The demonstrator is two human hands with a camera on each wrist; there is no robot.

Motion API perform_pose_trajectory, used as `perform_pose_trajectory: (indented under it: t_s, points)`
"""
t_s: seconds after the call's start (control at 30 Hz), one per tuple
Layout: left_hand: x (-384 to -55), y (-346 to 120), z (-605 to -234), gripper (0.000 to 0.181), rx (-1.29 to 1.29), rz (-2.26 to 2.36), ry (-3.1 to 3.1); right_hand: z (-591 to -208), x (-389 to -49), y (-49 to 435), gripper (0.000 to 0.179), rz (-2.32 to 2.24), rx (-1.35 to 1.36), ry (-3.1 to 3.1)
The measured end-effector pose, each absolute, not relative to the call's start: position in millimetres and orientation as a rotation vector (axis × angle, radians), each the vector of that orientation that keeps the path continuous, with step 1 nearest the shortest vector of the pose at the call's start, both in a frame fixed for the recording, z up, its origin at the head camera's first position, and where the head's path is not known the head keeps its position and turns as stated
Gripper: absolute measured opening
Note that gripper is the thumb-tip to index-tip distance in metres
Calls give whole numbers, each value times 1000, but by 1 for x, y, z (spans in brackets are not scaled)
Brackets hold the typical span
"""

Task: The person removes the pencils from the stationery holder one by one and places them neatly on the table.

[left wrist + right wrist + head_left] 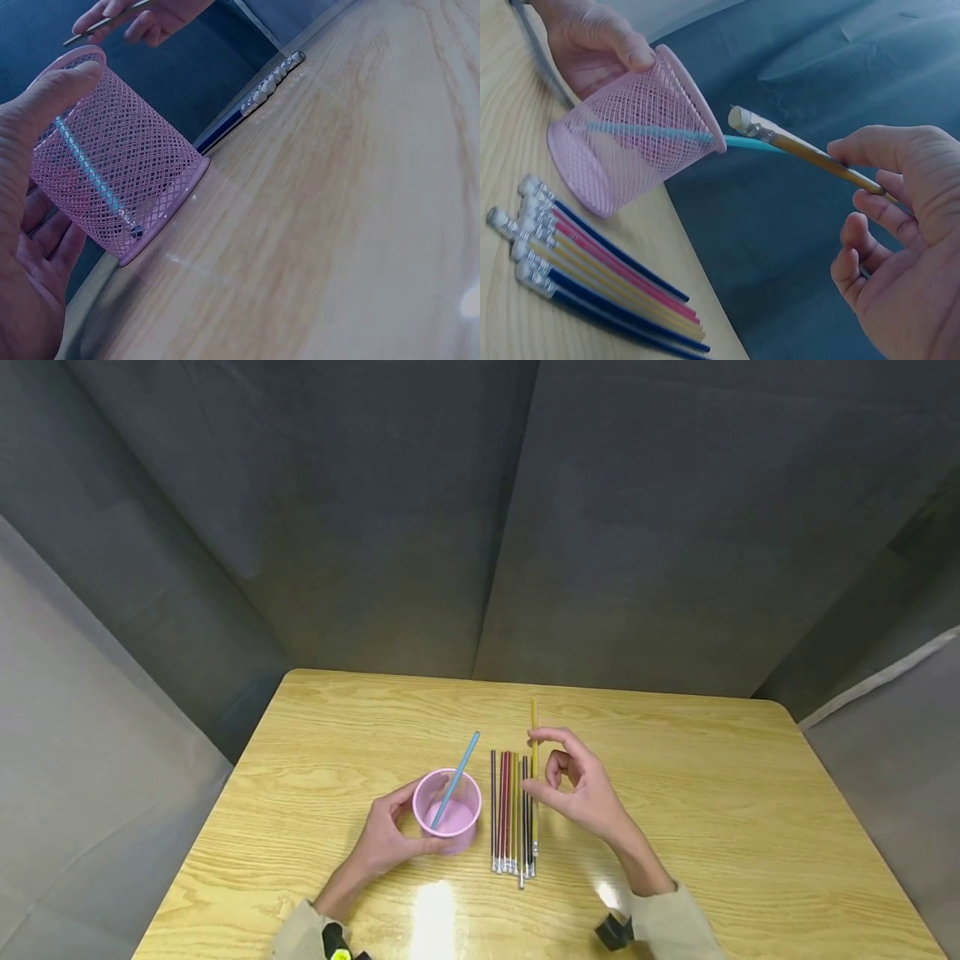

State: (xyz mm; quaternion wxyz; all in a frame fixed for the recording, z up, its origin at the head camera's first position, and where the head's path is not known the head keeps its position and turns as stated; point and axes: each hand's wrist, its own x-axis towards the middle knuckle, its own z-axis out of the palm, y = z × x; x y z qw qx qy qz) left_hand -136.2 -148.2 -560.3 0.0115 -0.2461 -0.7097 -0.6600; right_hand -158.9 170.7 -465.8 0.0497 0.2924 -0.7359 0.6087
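Observation:
A pink mesh pencil cup (459, 846) stands on the table, with my left hand (390, 839) gripping it round the side, thumb near the rim. Inside the cup a light blue pencil (459, 770) leans, its upper part sticking out past the rim. My right hand (581, 785) pinches a yellow pencil (810, 156) between thumb and fingers, eraser end toward the cup in the right wrist view. Below that hand several pencils (615, 274) in dark blue, red and yellow lie side by side on the table, their white erasers toward me.
The wood-grain table (720, 827) reaches well out on both sides of the hands. Grey cloth panels (390, 527) rise behind its far edge and at the left and right. Dark devices (615, 932) sit at the sleeve cuffs.

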Motion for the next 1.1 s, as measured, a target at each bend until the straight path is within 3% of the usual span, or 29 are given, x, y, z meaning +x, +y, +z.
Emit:
perform_pose_trajectory:
  t_s: [0.57, 1.1]
  points:
    - [-136, -147, -560, 89, -781, -2077, -2202, -491, -158, 197, 63, 1739, 765, -2385]
    - [-136, -146, -558, 90, -783, -2073, -2193, -519, -159, 211, 73, 1578, 629, -2603]
